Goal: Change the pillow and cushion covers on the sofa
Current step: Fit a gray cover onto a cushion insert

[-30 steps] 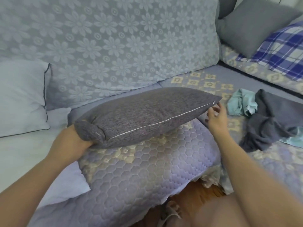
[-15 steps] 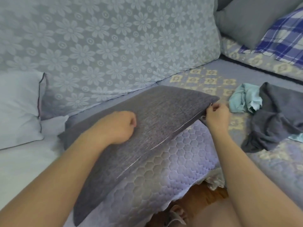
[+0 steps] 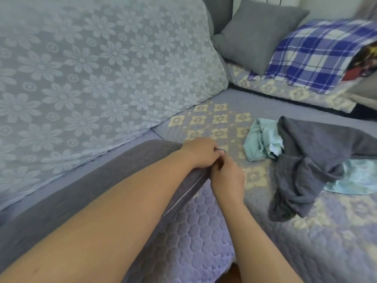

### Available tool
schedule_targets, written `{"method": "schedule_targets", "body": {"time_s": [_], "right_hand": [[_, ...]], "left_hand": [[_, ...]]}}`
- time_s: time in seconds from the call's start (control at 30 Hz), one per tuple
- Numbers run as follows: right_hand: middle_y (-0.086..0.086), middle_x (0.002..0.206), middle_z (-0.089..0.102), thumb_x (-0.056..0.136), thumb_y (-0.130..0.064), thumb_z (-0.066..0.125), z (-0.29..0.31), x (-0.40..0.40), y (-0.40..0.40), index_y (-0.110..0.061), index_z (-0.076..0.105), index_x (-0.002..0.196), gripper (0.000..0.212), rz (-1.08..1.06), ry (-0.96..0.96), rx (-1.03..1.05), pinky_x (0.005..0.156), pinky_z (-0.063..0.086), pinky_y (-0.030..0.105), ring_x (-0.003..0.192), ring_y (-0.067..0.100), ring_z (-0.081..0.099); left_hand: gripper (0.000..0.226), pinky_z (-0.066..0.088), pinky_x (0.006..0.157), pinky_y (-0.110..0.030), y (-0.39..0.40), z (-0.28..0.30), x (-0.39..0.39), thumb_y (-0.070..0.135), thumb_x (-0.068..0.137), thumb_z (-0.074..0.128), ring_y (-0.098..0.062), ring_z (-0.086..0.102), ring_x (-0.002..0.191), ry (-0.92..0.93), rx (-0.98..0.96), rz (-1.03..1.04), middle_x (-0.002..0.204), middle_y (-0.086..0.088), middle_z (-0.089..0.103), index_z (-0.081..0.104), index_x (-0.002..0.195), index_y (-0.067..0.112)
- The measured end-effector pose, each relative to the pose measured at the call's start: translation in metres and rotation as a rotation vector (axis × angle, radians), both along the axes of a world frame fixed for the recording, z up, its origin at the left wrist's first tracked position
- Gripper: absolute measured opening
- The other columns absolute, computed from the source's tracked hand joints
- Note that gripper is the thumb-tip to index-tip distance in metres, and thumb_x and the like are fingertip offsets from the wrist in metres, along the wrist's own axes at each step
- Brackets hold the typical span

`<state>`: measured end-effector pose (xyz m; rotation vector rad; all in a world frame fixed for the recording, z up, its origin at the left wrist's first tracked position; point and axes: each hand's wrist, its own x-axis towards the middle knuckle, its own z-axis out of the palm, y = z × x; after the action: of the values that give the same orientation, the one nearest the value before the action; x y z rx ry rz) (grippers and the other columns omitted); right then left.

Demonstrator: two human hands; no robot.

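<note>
A dark grey cushion (image 3: 85,193) lies flat along the front of the sofa seat (image 3: 204,231), its zip edge facing the viewer. At the cushion's right corner, the left hand (image 3: 201,153) grips the fabric with curled fingers (image 3: 216,154), and the right hand (image 3: 227,176) sits just below it, touching it, fingers pinched at the same corner. What the right fingers pinch is hidden. Behind stands a back cushion with pale flower lace (image 3: 91,74). To the right lie a crumpled teal cloth (image 3: 261,144) and a loose grey cover (image 3: 310,166), then a grey pillow (image 3: 259,35) and checked blue blanket (image 3: 318,54). Both forearms reach forward, the left crossing over the cushion.
</note>
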<state>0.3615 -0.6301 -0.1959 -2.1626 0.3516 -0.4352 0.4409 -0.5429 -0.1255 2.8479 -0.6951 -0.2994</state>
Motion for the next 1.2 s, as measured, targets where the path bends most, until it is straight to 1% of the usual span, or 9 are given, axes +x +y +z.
{"method": "schedule_targets", "body": {"time_s": [0.23,0.37,0.53,0.63,0.77,0.87,0.93,1.1,1.2], "right_hand": [[0.004,0.071,0.051,0.088,-0.008,0.051,0.033,-0.022,-0.009,-0.016,0.057,0.097,0.013,0.136,-0.020,-0.308,0.057,0.026,0.037,0.067,0.029,0.040],[0.002,0.067,0.047,0.083,-0.006,0.049,0.036,-0.063,0.001,-0.013,0.047,0.082,0.008,0.328,0.002,-0.387,0.055,0.028,0.039,0.063,0.031,0.045],[0.005,0.070,0.049,0.083,-0.004,0.045,0.030,-0.095,0.034,-0.014,0.042,0.079,0.010,0.682,0.002,-0.320,0.058,0.040,0.047,0.063,0.030,0.046],[0.001,0.070,0.044,0.086,-0.008,0.045,0.030,-0.125,0.063,-0.016,0.039,0.080,0.013,0.882,-0.008,-0.289,0.057,0.030,0.042,0.066,0.030,0.043],[-0.003,0.074,0.056,0.087,-0.006,0.050,0.026,-0.134,0.085,-0.019,0.046,0.081,0.015,0.753,0.072,-0.073,0.061,0.041,0.043,0.072,0.025,0.051],[-0.006,0.067,0.053,0.093,-0.009,0.052,0.030,-0.124,0.080,-0.022,0.048,0.078,0.020,0.571,0.062,-0.003,0.059,0.042,0.040,0.067,0.015,0.051],[-0.005,0.067,0.059,0.097,-0.016,0.055,0.029,-0.116,0.071,-0.023,0.053,0.077,0.021,0.487,0.121,0.069,0.061,0.048,0.041,0.067,0.015,0.056],[-0.008,0.069,0.067,0.092,-0.019,0.065,0.024,-0.126,0.088,-0.026,0.063,0.070,0.023,0.306,0.092,0.250,0.071,0.054,0.035,0.072,0.009,0.065],[-0.010,0.076,0.065,0.093,-0.016,0.065,0.029,-0.145,0.106,-0.026,0.063,0.073,0.023,0.284,-0.031,0.277,0.068,0.043,0.024,0.076,0.003,0.060]], "left_hand": [[0.026,0.036,0.057,-0.022,0.008,0.016,0.013,0.040,0.099,0.063,-0.006,0.052,0.065,0.070,-0.164,0.041,0.087,0.010,0.071,0.081,0.103,0.021],[0.029,0.045,0.076,-0.026,0.008,0.022,0.006,0.041,0.097,0.065,-0.015,0.064,0.092,0.106,-0.133,0.015,0.117,-0.001,0.074,0.079,0.109,0.018],[0.026,0.045,0.073,-0.027,0.014,0.031,-0.008,0.037,0.099,0.063,-0.021,0.067,0.088,0.065,-0.229,0.083,0.102,-0.012,0.073,0.079,0.101,0.017],[0.025,0.053,0.091,-0.035,0.031,0.038,-0.006,0.038,0.098,0.064,-0.022,0.067,0.098,0.048,-0.237,0.118,0.109,-0.007,0.075,0.080,0.103,0.019],[0.037,0.054,0.092,-0.046,0.044,0.037,-0.011,0.044,0.100,0.059,-0.027,0.067,0.097,-0.061,-0.206,0.162,0.107,-0.013,0.073,0.077,0.103,0.012],[0.054,0.033,0.118,-0.045,0.069,0.040,-0.044,0.047,0.097,0.063,-0.027,0.040,0.141,0.000,-0.160,0.098,0.154,-0.009,0.044,0.049,0.147,0.034],[0.067,0.023,0.122,-0.041,0.103,0.036,-0.083,0.044,0.096,0.065,-0.024,0.029,0.147,0.067,-0.191,0.095,0.160,-0.004,0.034,0.035,0.155,0.034],[0.030,0.033,0.108,-0.023,0.181,0.031,-0.143,0.034,0.098,0.064,-0.009,0.046,0.129,0.014,-0.287,0.178,0.137,0.006,0.053,0.061,0.128,0.032],[0.020,0.046,0.086,-0.033,0.162,0.054,-0.137,0.051,0.093,0.064,-0.016,0.057,0.099,-0.023,-0.222,0.147,0.103,0.004,0.059,0.062,0.085,0.032]]}}
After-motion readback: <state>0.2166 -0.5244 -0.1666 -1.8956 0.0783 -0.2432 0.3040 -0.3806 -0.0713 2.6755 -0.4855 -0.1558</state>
